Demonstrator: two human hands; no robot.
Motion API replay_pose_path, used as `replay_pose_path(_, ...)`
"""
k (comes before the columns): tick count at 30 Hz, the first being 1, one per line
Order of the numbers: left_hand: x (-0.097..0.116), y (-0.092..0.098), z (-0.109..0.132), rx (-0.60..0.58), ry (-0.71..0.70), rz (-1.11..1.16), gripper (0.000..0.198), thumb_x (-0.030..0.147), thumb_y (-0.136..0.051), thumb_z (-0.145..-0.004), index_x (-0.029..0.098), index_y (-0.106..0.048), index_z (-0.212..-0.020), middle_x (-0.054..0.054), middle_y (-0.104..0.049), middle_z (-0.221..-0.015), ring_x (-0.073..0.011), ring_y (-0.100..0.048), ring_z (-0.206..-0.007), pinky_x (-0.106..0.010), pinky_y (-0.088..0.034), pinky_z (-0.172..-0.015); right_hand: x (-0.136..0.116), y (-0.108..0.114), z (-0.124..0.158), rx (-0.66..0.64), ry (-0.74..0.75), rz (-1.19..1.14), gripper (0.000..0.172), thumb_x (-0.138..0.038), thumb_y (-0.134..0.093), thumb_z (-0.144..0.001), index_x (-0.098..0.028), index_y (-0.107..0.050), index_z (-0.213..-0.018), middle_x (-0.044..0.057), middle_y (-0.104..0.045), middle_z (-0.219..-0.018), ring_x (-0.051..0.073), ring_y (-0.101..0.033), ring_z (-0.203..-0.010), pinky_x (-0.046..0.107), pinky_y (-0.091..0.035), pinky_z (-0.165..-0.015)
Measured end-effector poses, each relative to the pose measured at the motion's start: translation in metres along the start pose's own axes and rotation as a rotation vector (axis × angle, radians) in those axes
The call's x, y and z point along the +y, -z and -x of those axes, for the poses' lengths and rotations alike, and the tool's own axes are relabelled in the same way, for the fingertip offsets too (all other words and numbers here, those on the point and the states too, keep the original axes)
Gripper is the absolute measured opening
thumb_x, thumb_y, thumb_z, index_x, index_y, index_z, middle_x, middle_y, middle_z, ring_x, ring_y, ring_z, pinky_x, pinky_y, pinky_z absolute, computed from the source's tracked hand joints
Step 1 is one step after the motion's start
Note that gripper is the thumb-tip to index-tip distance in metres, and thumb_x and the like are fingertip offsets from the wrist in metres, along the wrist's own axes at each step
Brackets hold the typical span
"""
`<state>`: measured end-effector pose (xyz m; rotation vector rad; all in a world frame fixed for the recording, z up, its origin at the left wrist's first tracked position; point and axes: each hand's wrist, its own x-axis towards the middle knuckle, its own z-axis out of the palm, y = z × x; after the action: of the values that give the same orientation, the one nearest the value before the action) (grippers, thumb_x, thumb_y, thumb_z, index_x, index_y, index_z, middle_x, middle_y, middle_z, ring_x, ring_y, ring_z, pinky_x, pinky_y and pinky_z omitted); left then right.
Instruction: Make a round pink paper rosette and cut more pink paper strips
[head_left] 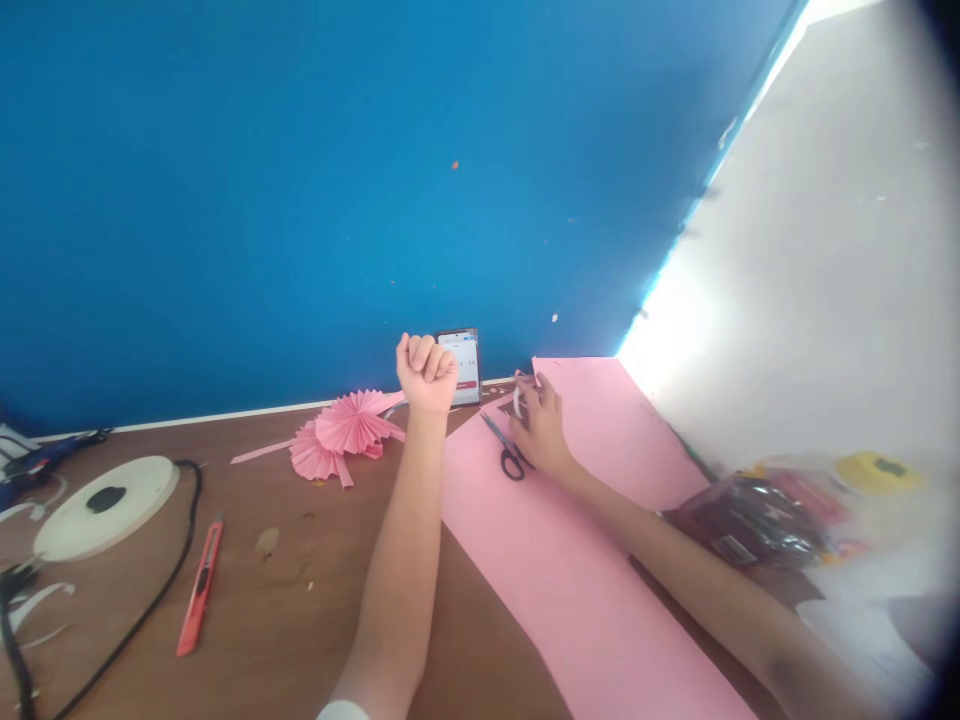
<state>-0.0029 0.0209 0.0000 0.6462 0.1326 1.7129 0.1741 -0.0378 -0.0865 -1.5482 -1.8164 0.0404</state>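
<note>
My left hand [427, 373] is raised in front of a phone [466, 362], its fingers curled into a fist with nothing showing in it. My right hand [541, 428] is over a large pink paper sheet [525, 540], thumb and fingers bent around a small white ring-shaped roll [519, 403]. Just left of that hand, dark-handled scissors [511, 462] lie on the pink paper. Folded pink paper fans [352, 425] with loose strips rest on the brown table [300, 620], left of my left forearm.
A red cutter knife [200, 590], a black cable [161, 590] and a round white object [109, 508] lie on the left. Plastic packets [772, 520] and a yellow-topped item [877, 470] are at the right. A blue wall [337, 180] rises behind the table.
</note>
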Motion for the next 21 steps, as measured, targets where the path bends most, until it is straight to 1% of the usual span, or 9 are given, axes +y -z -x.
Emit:
replay_pose_path(2, -0.001, 0.001, -0.001, 0.007, 0.007, 0.009, 0.046, 0.026, -0.033, -0.097, 0.018, -0.010, -0.058, 0.005, -0.023, -0.046, -0.0041, -0.015, -0.035, -0.020, -0.025, -0.039, -0.012, 0.010, 0.002, -0.076, 0.087, -0.091, 0.042, -0.016, -0.041, -0.085, -0.015, -0.047, -0.126, 0.016, -0.047, -0.130, 0.025, -0.042, -0.121, 0.039, -0.036, -0.097)
replay_pose_path(4, 0.000, 0.003, -0.002, 0.007, 0.005, 0.009, 0.045, 0.026, -0.032, -0.097, 0.018, -0.010, -0.058, 0.005, -0.023, -0.047, -0.0043, -0.016, -0.035, -0.020, -0.026, -0.039, -0.026, 0.021, 0.004, -0.354, 0.216, -0.174, 0.028, -0.018, -0.037, -0.089, -0.017, -0.057, -0.108, 0.009, -0.063, -0.101, 0.019, -0.056, -0.094, 0.032, -0.041, -0.085)
replay_pose_path(6, 0.001, 0.005, -0.003, 0.000, -0.007, 0.002, 0.045, 0.026, -0.032, -0.097, 0.017, -0.010, -0.058, 0.005, -0.024, -0.047, -0.0042, -0.017, -0.035, -0.021, -0.026, -0.040, -0.038, 0.033, 0.008, -0.736, 0.417, -0.236, 0.021, -0.020, -0.040, -0.089, -0.020, -0.060, -0.098, 0.002, -0.065, -0.089, 0.014, -0.057, -0.076, 0.026, -0.041, -0.074)
replay_pose_path(8, 0.003, 0.006, -0.004, -0.012, -0.025, -0.001, 0.046, 0.026, -0.033, -0.096, 0.017, -0.010, -0.058, 0.005, -0.025, -0.047, -0.0040, -0.019, -0.035, -0.021, -0.027, -0.040, -0.047, 0.044, 0.013, -0.976, 0.531, -0.202, 0.016, -0.031, -0.049, -0.086, -0.021, -0.062, -0.091, 0.000, -0.065, -0.082, 0.014, -0.056, -0.070, 0.024, -0.038, -0.065)
replay_pose_path(10, 0.004, 0.006, -0.004, -0.024, -0.040, 0.001, 0.046, 0.025, -0.034, -0.096, 0.017, -0.010, -0.057, 0.004, -0.025, -0.047, -0.0038, -0.019, -0.035, -0.020, -0.027, -0.040, -0.053, 0.051, 0.020, -1.151, 0.572, -0.106, 0.021, -0.039, -0.055, -0.083, -0.022, -0.062, -0.091, 0.000, -0.064, -0.080, 0.015, -0.056, -0.064, 0.023, -0.035, -0.057)
replay_pose_path(14, 0.004, 0.004, -0.003, -0.010, -0.037, -0.018, 0.046, 0.027, -0.034, -0.096, 0.017, -0.010, -0.058, 0.004, -0.025, -0.047, -0.0038, -0.020, -0.036, -0.020, -0.027, -0.040, -0.061, 0.062, 0.028, -1.097, 0.523, 0.289, 0.023, -0.024, -0.062, -0.073, -0.016, -0.063, -0.095, 0.008, -0.066, -0.082, 0.021, -0.062, -0.069, 0.027, -0.037, -0.056)
replay_pose_path(17, 0.005, 0.000, -0.001, 0.001, -0.028, -0.016, 0.046, 0.027, -0.035, -0.096, 0.017, -0.009, -0.059, 0.005, -0.024, -0.048, -0.0040, -0.019, -0.037, -0.020, -0.028, -0.040, -0.066, 0.071, 0.028, -1.100, 0.401, 0.493, 0.045, -0.008, -0.066, -0.063, -0.013, -0.062, -0.107, 0.016, -0.066, -0.098, 0.026, -0.066, -0.082, 0.030, -0.044, -0.063)
replay_pose_path(19, 0.005, -0.001, 0.000, 0.017, -0.025, -0.020, 0.045, 0.028, -0.034, -0.096, 0.017, -0.009, -0.060, 0.004, -0.024, -0.048, -0.0044, -0.018, -0.037, -0.021, -0.027, -0.040, -0.068, 0.076, 0.026, -1.036, 0.360, 0.544, 0.064, 0.001, -0.064, -0.058, -0.011, -0.057, -0.120, 0.022, -0.061, -0.114, 0.029, -0.065, -0.093, 0.031, -0.047, -0.067)
replay_pose_path(21, 0.005, -0.001, 0.001, 0.043, -0.017, -0.043, 0.045, 0.028, -0.034, -0.096, 0.017, -0.009, -0.060, 0.004, -0.024, -0.047, -0.0049, -0.018, -0.037, -0.021, -0.027, -0.040, -0.066, 0.077, 0.025, -0.975, 0.326, 0.572, 0.073, 0.005, -0.062, -0.057, -0.011, -0.050, -0.128, 0.024, -0.058, -0.120, 0.030, -0.064, -0.098, 0.032, -0.049, -0.067)
